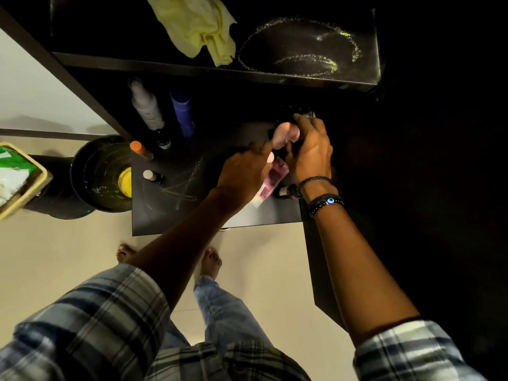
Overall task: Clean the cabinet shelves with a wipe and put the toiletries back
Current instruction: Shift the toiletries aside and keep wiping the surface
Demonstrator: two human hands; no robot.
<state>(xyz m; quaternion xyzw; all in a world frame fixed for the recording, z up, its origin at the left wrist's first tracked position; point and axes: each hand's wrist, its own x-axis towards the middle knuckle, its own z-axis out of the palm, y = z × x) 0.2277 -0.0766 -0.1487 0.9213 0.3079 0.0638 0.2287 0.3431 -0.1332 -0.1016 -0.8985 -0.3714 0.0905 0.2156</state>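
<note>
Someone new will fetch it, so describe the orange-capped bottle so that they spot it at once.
Look at the dark lower shelf, beneath the one with the yellow cloth. At its left edge, beside the black bucket, bottles cluster; the orange-capped bottle sits between the tall white bottle and a small white-capped bottle. Only it has an orange cap.

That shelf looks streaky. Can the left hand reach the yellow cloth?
Probably yes: the yellow cloth lies on the open upper shelf, nothing between, though the left hand is at the pink bottle.
</note>
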